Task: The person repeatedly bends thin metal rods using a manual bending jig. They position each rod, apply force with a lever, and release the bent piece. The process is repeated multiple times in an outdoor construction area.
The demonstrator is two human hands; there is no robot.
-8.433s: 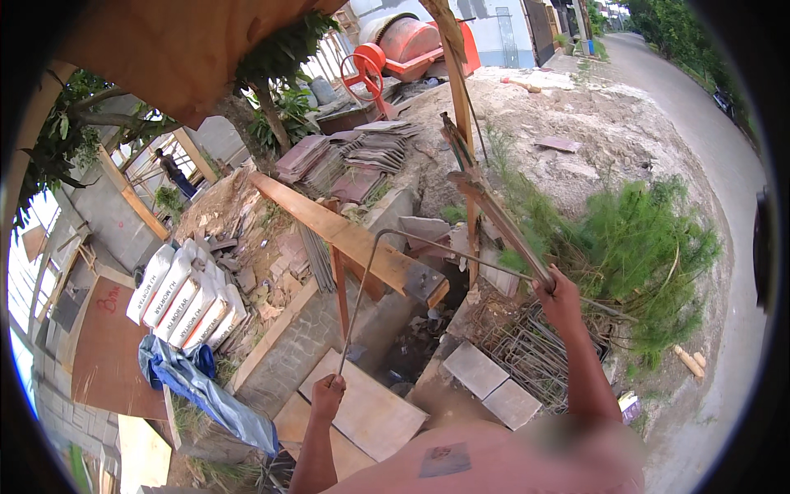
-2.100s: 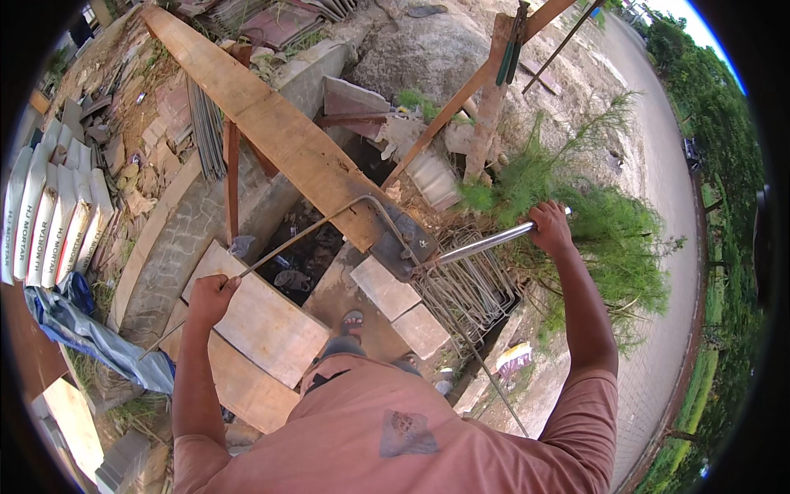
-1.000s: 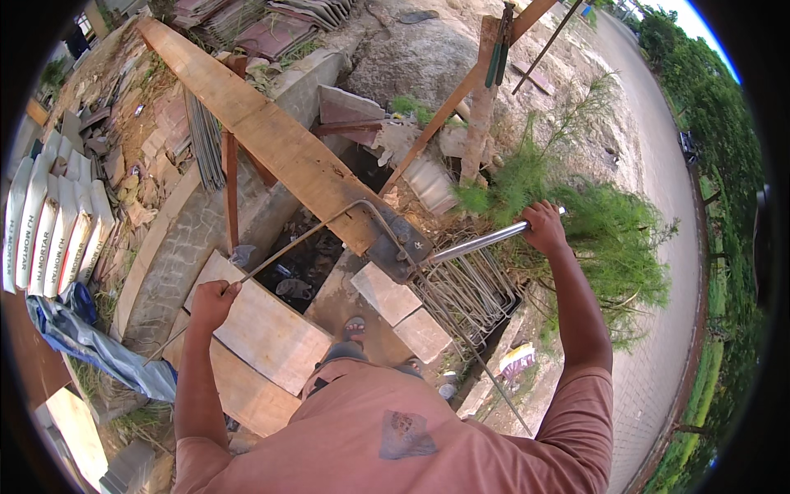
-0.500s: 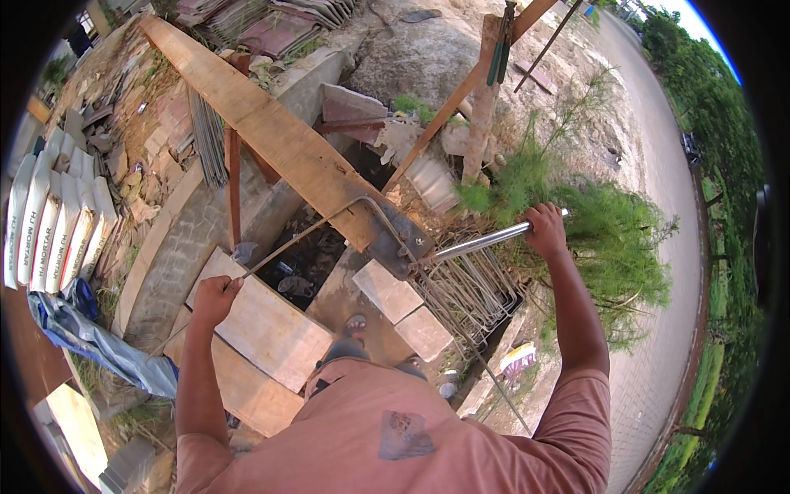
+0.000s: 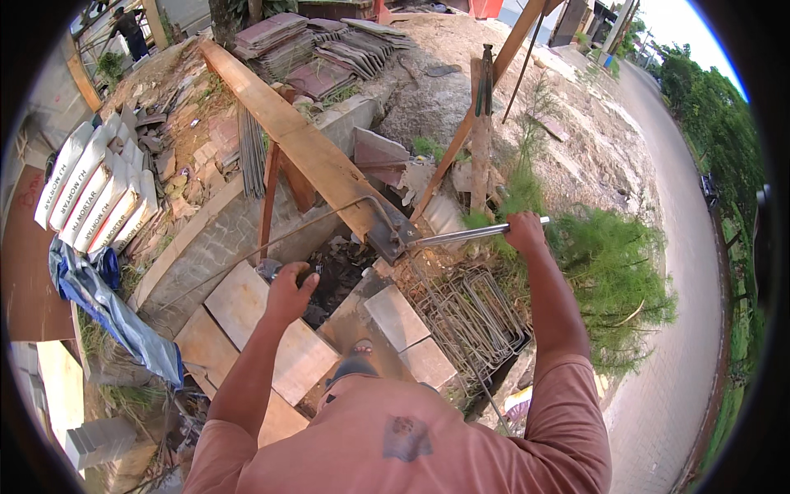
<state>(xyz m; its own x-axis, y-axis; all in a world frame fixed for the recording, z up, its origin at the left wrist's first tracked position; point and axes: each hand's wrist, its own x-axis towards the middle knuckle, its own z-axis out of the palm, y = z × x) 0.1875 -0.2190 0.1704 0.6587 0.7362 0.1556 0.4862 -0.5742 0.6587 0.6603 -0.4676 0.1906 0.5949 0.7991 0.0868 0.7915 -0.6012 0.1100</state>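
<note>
My right hand [image 5: 525,232] is wrapped round the outer end of a shiny metal pipe [image 5: 461,236]. The pipe's inner end meets a dark steel plate [image 5: 385,233] on the tip of a long wooden plank [image 5: 304,148]. A thin steel rod [image 5: 317,219] lies over this plate, sharply bent there, with one leg running down to the left and the other toward my right side. My left hand [image 5: 292,294] hovers below the left leg, off the rod, thumb and fingers loosely apart. Beside the plate, several bent steel stirrups [image 5: 481,309] are piled up.
Pale slabs [image 5: 271,329] lie under my left arm, beside a dark pit [image 5: 341,267]. White bags [image 5: 107,185] are stacked at the left above a blue tarp [image 5: 123,313]. Green-handled cutters [image 5: 484,82] hang on a wooden post. A feathery green bush [image 5: 609,263] grows beyond my right hand.
My left hand has let go of the rod and moved right, its fingers loosening. My right hand stays on the pipe. The view has shifted, showing more of the far ground.
</note>
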